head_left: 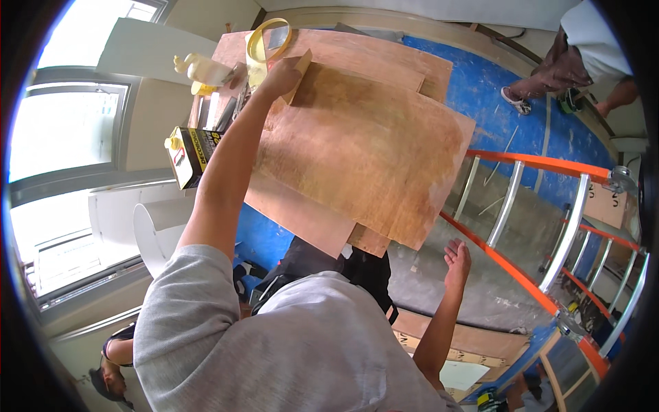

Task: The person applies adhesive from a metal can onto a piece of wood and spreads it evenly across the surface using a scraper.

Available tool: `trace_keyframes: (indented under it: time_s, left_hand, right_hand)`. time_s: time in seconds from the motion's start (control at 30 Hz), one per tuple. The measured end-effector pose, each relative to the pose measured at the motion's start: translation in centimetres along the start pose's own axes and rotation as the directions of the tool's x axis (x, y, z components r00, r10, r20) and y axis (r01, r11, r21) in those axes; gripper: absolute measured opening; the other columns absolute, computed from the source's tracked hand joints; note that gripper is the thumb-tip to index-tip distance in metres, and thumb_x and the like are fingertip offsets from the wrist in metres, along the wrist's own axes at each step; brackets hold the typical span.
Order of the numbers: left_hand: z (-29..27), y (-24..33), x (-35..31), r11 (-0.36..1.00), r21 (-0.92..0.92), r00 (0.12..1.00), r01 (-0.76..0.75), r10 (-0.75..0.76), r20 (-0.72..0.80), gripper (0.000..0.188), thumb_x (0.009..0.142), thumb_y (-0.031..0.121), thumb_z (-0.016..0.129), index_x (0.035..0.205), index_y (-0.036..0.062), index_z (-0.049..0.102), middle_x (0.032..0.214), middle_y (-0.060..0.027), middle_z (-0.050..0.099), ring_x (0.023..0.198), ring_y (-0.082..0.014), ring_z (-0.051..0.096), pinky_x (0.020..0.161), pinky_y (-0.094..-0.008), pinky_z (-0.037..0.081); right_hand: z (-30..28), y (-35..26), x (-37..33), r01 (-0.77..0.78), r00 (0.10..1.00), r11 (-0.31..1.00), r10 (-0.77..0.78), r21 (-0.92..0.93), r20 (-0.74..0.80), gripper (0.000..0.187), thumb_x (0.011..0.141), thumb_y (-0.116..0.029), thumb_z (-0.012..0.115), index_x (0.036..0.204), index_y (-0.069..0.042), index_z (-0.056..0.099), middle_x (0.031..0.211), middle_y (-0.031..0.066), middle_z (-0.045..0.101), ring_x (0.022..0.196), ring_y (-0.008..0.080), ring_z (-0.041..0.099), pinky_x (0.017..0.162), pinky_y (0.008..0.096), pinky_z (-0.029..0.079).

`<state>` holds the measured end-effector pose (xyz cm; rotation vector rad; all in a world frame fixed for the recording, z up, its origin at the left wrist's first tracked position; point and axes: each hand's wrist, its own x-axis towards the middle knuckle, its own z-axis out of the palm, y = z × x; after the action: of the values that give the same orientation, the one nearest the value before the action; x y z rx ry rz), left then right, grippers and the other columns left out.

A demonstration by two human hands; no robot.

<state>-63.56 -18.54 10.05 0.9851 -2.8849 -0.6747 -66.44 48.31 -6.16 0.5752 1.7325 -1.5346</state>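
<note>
A reddish-brown plywood sheet [371, 151] lies at an angle over other plywood boards on the work surface in front of me. Its top has darker, wet-looking patches. My left hand [280, 79] reaches to the sheet's far left corner, fingers closed round a small flat tan piece [301, 77], perhaps a spreader, held upright at the board. To the right of the sheet's near corner my right hand [457, 262] hangs in the air, empty, fingers stretched. A yellow ring [287, 41], like a tape roll, is just beyond my left hand. Left of that stands a whitish plastic bottle [206, 70].
A black-and-yellow metal can [187, 158] stands at the left edge. An orange ladder [542, 163] with metal rungs lies to the right. Blue sheeting [473, 75] covers part of the floor. One person [590, 55] stands far right; another [113, 371] is lower left.
</note>
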Motion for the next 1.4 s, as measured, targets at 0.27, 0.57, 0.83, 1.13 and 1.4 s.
trace_keyframes:
  time_s: [0.27, 0.57, 0.83, 1.13, 1.4]
  left_hand:
    - [4.5, 2.8, 0.4, 0.994, 0.057, 0.996, -0.09, 0.091, -0.024, 0.045, 0.087, 0.017, 0.053, 0.13, 0.0101, 0.066, 0.109, -0.0263, 0.07, 0.104, -0.0428, 0.066, 0.093, -0.05, 0.051]
    - [9.2, 12.9, -2.2, 0.944, 0.268, 0.977, -0.19, 0.154, 0.151, 0.041, 0.088, 0.029, 0.062, 0.124, 0.01, 0.063, 0.114, -0.0204, 0.07, 0.105, -0.0402, 0.067, 0.087, -0.0496, 0.055]
    - [13.5, 25.8, -4.6, 0.982, 0.184, 0.973, -0.043, -0.001, 0.23, 0.036, 0.083, 0.026, 0.07, 0.114, 0.0086, 0.068, 0.107, -0.0171, 0.073, 0.102, -0.0354, 0.07, 0.083, -0.0466, 0.058]
    - [18.1, 36.0, -8.1, 0.948, 0.013, 0.922, -0.317, 0.305, 0.238, 0.044, 0.087, 0.011, 0.058, 0.13, 0.0165, 0.066, 0.118, -0.0188, 0.071, 0.106, -0.034, 0.07, 0.087, -0.043, 0.057]
    - [15.0, 28.4, -4.6, 0.538, 0.228, 0.584, -0.812, 0.75, 0.309, 0.047, 0.087, 0.0, 0.052, 0.129, 0.0187, 0.067, 0.117, -0.011, 0.072, 0.094, -0.0341, 0.067, 0.083, -0.0435, 0.055]
  right_hand:
    - [-1.0, 1.2, -0.5, 0.014, 1.0, 0.998, -0.012, 0.062, -0.023, 0.054, 0.104, -0.048, 0.051, 0.138, -0.007, 0.055, 0.129, 0.0095, 0.064, 0.112, 0.0213, 0.062, 0.098, 0.0375, 0.042]
    - [-1.8, 3.3, -1.5, 0.026, 0.999, 0.993, -0.02, 0.116, -0.05, 0.059, 0.103, -0.052, 0.049, 0.139, -0.006, 0.054, 0.132, 0.012, 0.064, 0.115, 0.0239, 0.062, 0.1, 0.0418, 0.042]
    - [-3.0, 4.3, -3.4, 0.055, 0.994, 0.986, -0.038, 0.159, -0.107, 0.061, 0.102, -0.052, 0.051, 0.139, -0.004, 0.054, 0.13, 0.0121, 0.065, 0.111, 0.0229, 0.064, 0.097, 0.0399, 0.044]
    - [-3.3, 4.8, -5.1, 0.028, 0.989, 0.988, -0.006, 0.153, -0.145, 0.06, 0.103, -0.052, 0.049, 0.139, -0.004, 0.054, 0.13, 0.0113, 0.065, 0.11, 0.0219, 0.064, 0.095, 0.0382, 0.045]
    - [-1.2, 5.9, -5.1, 0.056, 0.994, 0.971, -0.034, 0.233, -0.099, 0.058, 0.102, -0.052, 0.052, 0.135, -0.005, 0.057, 0.124, 0.0103, 0.068, 0.107, 0.0206, 0.065, 0.093, 0.0377, 0.047]
